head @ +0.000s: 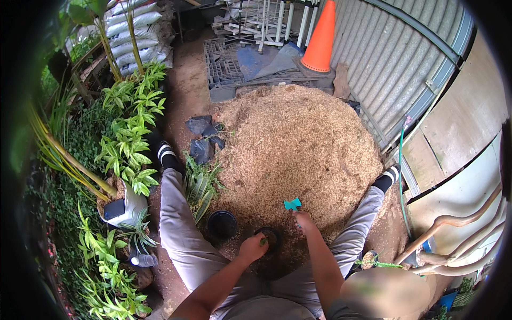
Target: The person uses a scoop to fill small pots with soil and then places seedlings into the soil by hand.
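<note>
Between my spread legs stands a round black plant pot (273, 236) with brown material inside. My left hand (253, 248) is at its left side, fingers closed around a small green plant (263, 241), mostly hidden by the fingers. In my right hand (303, 221) is the handle of a small teal hand trowel (292, 204). Its blade points away from me, over the near edge of a large heap of light-brown wood shavings or husks (300, 144). A second black pot (222, 225) stands to the left of the first.
Left of the heap lie black plastic bags (201, 150) and uprooted-looking leafy plants (200, 192). A phone (115, 209) rests on a white planter (134, 206), near a clear bottle (145, 261). An orange traffic cone (320, 40) and a green hose (401, 180) are farther off.
</note>
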Demonstrator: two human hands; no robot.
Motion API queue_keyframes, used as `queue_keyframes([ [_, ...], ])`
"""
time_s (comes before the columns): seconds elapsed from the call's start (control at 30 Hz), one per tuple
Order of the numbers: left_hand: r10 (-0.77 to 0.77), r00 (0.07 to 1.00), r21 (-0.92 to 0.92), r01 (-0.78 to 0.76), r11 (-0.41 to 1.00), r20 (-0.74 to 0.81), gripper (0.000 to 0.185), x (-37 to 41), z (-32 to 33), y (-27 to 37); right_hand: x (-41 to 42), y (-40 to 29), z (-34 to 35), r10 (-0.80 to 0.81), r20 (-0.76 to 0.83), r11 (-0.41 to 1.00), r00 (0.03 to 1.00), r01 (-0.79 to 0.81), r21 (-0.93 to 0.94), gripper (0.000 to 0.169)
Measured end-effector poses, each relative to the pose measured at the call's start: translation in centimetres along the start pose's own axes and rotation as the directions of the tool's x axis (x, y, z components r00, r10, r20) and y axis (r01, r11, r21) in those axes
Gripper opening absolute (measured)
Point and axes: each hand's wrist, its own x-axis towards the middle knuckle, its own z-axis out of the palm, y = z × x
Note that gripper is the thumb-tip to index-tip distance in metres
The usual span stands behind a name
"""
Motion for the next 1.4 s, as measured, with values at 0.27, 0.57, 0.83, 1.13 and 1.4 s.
queue_keyframes([
  [0.27,0.029,0.999,-0.012,-0.029,1.0,-0.038,0.027,-0.1,0.7,0.4,-11.0,-2.9,-4.3,-0.017,0.137,0.996,0.99,0.005,0.084,0.021],
  [0.57,0.002,1.0,-0.039,-0.001,0.999,0.02,0.028,0.0,0.1,0.8,-12.5,-3.5,-5.1,-0.317,0.041,0.944,0.947,0.311,0.112,0.035],
  [0.83,0.005,1.0,-0.101,-0.008,0.995,-0.024,0.026,0.1,0.3,-0.2,-13.4,-5.4,-4.6,-0.323,0.046,0.938,0.945,0.314,0.146,0.033],
  [1.13,0.031,0.996,-0.091,-0.039,0.995,-0.089,0.03,0.0,0.1,1.2,-14.5,0.1,-5.8,-0.15,0.133,0.988,0.98,0.152,-0.004,0.034],
  [1.4,0.188,0.965,0.021,-0.188,0.982,-0.181,0.038,0.2,-1.0,2.7,-12.2,1.0,-2.6,-0.124,0.241,0.986,0.963,0.146,-0.075,0.039],
])
